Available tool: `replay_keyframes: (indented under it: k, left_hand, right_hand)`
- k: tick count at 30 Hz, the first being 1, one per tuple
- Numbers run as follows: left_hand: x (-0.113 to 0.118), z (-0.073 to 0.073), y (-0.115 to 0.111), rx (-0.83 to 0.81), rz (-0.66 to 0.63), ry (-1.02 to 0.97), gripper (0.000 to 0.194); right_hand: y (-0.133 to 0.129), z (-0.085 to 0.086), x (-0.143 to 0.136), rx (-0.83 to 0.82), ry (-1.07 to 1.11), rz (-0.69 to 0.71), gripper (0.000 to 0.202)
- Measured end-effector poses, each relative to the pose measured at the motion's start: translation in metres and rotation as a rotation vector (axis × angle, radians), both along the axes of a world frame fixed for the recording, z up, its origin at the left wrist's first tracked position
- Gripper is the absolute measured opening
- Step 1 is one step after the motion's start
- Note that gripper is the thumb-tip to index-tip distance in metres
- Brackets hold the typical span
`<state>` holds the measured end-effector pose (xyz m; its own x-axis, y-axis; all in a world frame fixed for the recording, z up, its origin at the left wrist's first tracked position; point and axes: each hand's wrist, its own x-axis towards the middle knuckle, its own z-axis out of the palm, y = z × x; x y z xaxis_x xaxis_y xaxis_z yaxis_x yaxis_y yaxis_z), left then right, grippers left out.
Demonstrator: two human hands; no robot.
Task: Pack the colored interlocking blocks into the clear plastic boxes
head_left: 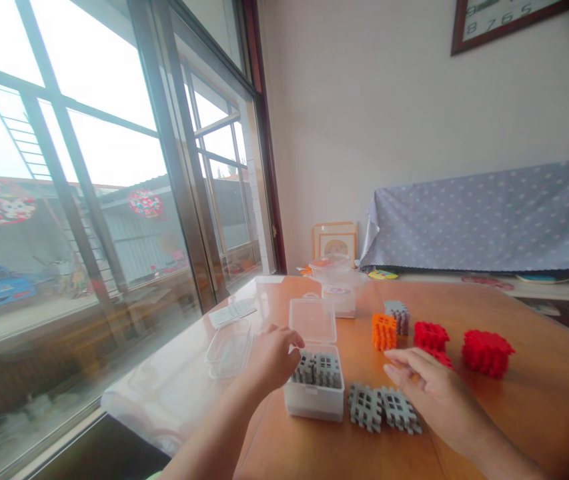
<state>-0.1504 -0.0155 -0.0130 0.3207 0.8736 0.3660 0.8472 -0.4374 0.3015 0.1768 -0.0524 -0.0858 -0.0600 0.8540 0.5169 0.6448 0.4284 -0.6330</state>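
Observation:
A clear plastic box (314, 403) with its hinged lid (313, 320) raised stands in front of me, with grey interlocking plastic blocks (326, 369) inside. At the box's left rim is my left hand (277, 360), fingers curved and apart; whether it touches the rim or the blocks I cannot tell. My right hand (427, 380) hovers over the table, fingers stretched out and holding nothing. Just left of it and below lie two stacks of grey waffle-shaped blocks (365, 405). Beyond that hand are red blocks (487, 352), an orange stack (384, 331) and a smaller grey stack (398, 316).
The wooden table (364, 457) has a clear cover on its left side. On that side lie a clear lid or tray (229, 350) and a paper sheet (233, 312). More clear containers (339, 301) stand at the back. A large window runs along the left.

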Motion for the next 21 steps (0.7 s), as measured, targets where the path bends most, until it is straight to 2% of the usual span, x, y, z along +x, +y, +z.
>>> replay_keyframes:
  k: [3,9,16,21]
  left_hand:
    - [0.000,0.004,-0.005,-0.054,-0.033,0.071,0.020]
    - [0.004,0.007,-0.004,-0.131,0.008,0.123,0.015]
    - [0.010,0.003,-0.004,-0.042,0.024,0.089,0.013]
    - [0.023,0.010,-0.013,0.001,-0.091,-0.042,0.015]
  right_hand:
    - [-0.001,0.001,-0.001,-0.008,-0.010,-0.004,0.037]
    - [-0.005,0.005,-0.003,-0.004,-0.025,-0.029,0.037]
    - [-0.005,0.008,-0.002,-0.043,-0.031,-0.017,0.035]
    - [-0.006,0.011,0.003,-0.153,-0.102,0.018,0.035]
